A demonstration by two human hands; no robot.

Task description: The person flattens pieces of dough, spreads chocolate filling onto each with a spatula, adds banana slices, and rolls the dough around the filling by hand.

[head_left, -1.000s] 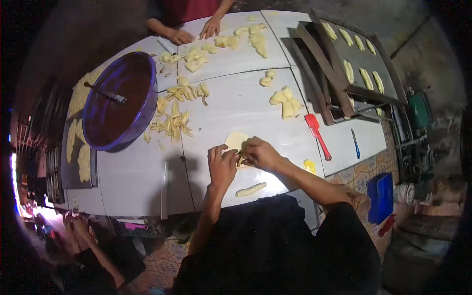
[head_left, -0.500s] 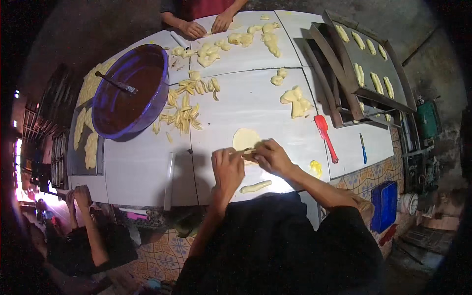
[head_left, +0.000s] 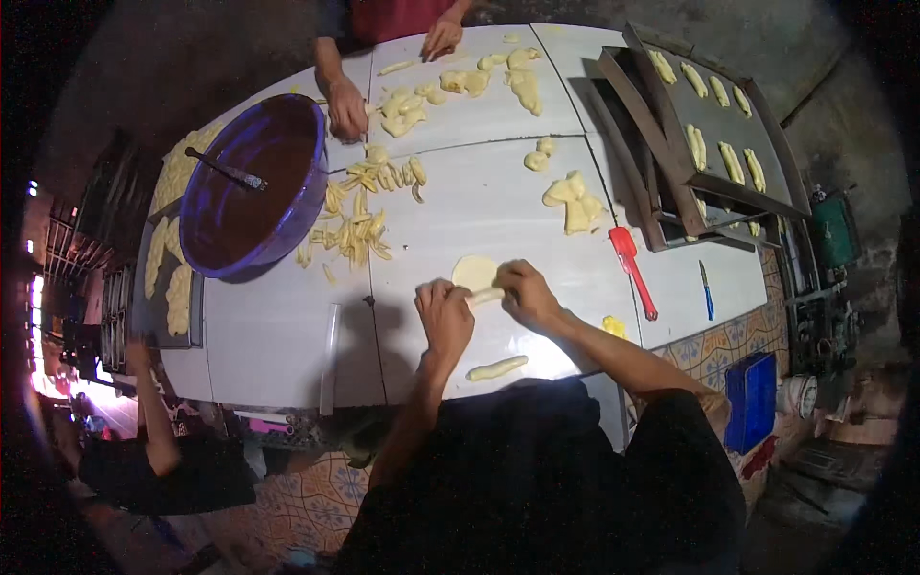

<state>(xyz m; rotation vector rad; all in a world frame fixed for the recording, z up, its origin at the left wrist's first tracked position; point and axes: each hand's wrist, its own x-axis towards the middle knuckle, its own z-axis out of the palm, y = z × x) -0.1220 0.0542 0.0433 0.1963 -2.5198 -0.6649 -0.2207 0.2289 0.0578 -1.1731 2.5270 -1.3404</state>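
Observation:
A thin round sheet of dough (head_left: 475, 269) lies flat on the white table, its near edge turned up into a roll (head_left: 487, 295). My left hand (head_left: 446, 314) grips the left end of that roll, fingers bent over it. At the other end, the fingers of my right hand (head_left: 527, 295) are closed on it too. What the roll wraps is hidden. Close to the table's front edge, below my hands, lies a finished dough roll (head_left: 496, 368). A small yellow lump (head_left: 613, 327) sits right of my right forearm.
Left stands a purple basin (head_left: 311, 206) of brown filling with a brush; banana strips (head_left: 355, 235) lie beside it. Dough pieces (head_left: 575, 201), a red spatula (head_left: 632, 268), a blue-handled knife (head_left: 707, 292) and stacked trays (head_left: 685, 125) are right. A co-worker's hand (head_left: 347, 110) works opposite.
My hands have folded the dough's near edge over into a covered roll. The co-worker opposite has moved one hand left toward the basin, leaving a dough roll on the table.

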